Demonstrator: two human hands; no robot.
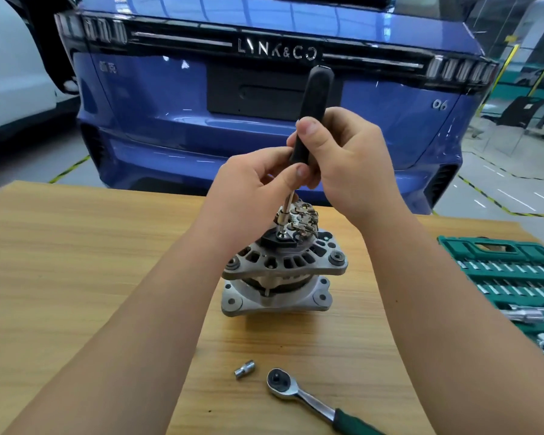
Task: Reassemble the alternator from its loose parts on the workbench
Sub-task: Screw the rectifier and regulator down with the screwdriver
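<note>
Both hands are closed on the driver: R hand grips its black handle, L hand pinches the shaft just under it. Tip sits on a small fastener on top of the alternator, which stands upright mid-desk, not clamped.

Risks, in my view: shaft leans a bit, so tip may slip and hit the rectifier leads beside it; side push may tip the unit; screw may cross-thread.

Readable: "LYNK&CO" and "06" on the blue car behind; small badge at left not legible.
</note>
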